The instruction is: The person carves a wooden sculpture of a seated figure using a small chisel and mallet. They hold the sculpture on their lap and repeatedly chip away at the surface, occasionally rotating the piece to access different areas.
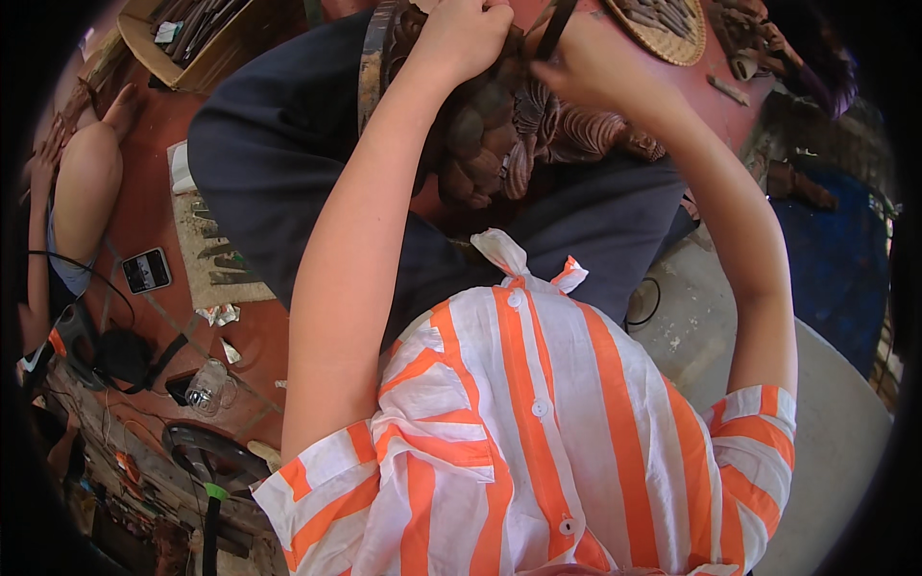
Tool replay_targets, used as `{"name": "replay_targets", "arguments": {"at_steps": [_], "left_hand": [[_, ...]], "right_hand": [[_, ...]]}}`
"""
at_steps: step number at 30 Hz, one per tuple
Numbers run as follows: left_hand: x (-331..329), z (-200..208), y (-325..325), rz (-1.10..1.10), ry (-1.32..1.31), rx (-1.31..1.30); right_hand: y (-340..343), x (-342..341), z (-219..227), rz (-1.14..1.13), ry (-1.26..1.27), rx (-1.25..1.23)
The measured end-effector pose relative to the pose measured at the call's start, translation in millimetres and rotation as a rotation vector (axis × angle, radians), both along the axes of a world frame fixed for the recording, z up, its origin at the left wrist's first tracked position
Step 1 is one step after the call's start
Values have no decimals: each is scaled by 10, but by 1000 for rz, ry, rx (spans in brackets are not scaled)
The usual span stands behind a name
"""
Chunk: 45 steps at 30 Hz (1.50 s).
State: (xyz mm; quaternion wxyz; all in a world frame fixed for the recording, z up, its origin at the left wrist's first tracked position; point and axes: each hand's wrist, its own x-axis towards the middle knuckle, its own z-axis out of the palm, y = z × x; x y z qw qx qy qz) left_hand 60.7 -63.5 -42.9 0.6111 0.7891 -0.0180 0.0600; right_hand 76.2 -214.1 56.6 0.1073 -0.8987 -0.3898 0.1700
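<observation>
A dark brown carved wooden piece with rounded lobes and ridged, shell-like folds rests between my legs. Over its far side my left hand is closed at the upper edge of the view; what its fingers hold, if anything, is hidden. Close by on the right, my right hand is closed around a dark, narrow, flat tool that slants up out of view. The tool's working end and its exact kind cannot be made out.
A box of long tools stands far left. A mat with several blades lies beside my left leg, near a phone and a glass jar. A woven basket of sticks sits far right. Another person's leg is at left.
</observation>
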Motion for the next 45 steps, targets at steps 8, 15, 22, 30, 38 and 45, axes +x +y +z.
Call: {"name": "replay_targets", "arguments": {"at_steps": [8,15,22,30,38,45], "left_hand": [[-24,77,-10,-2,32,-8],[-21,75,-9,10,31,37],[-35,71,14,12,98,3],[-61,84,38,-12,144,27],[-53,81,56,-27,116,67],[-87,150,26,-25,179,9]], "right_hand": [[-109,47,-117,107,-187,-9],[-128,28,9,29,-81,121],[83,62,220,-216,2,45],[-88,88,-116,23,-79,-22],[-112,19,-142,140,-225,79],[-71,115,-22,-156,10,119]]}}
